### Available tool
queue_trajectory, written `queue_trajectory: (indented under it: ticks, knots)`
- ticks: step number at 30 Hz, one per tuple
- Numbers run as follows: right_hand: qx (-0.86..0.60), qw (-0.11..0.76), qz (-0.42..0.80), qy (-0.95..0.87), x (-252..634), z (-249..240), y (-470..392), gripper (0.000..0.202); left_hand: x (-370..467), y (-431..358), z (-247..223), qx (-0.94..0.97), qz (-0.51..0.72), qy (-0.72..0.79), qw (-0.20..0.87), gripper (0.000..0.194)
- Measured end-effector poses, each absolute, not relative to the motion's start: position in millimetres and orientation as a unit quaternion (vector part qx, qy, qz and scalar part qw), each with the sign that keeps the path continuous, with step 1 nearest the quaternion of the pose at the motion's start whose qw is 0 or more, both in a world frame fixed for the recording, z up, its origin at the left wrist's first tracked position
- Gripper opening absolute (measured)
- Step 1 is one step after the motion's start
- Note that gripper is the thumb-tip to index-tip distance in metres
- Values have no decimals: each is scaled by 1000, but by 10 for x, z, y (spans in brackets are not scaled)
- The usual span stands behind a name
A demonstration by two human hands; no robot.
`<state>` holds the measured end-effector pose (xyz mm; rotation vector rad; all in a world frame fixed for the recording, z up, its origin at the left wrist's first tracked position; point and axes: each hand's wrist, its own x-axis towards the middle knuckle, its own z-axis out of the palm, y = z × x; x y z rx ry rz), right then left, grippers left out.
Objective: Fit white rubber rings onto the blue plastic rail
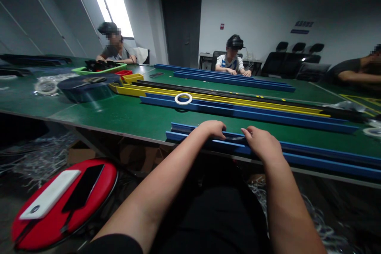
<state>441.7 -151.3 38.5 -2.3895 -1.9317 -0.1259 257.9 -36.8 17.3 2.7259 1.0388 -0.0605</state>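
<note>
A long blue channel rail (327, 159) lies along the near edge of the green table (119, 116). My left hand (213, 129) is at the rail, fingers curled down into its channel. To its right my right hand (262, 141) pinches a thin pale strip (235, 138), which bends across the gap between the hands. The strip's left end runs to the fingers of my left hand, closed there, but what they grip is partly hidden. Beyond them a white tape ring (183, 99) rests on another blue rail (268, 116).
Yellow rails (208, 97) and black rails run behind. A large dark roll (89, 87), a green tray (99, 70) and a wrapped roll stand left. Three people sit around the table. A red stool (101, 182) holds a phone and white box.
</note>
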Motion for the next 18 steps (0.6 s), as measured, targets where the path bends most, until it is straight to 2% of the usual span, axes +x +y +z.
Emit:
queue_trajectory:
  ticks: [9, 18]
  knots:
    - [-748, 200, -163, -612, 4395, 107, -1619, 54, 2589, -284, 123, 933, -24, 339, 120, 42]
    - [-746, 304, -224, -549, 4348, -187, -1725, 48, 2597, -266, 100, 935, -17, 331, 124, 42]
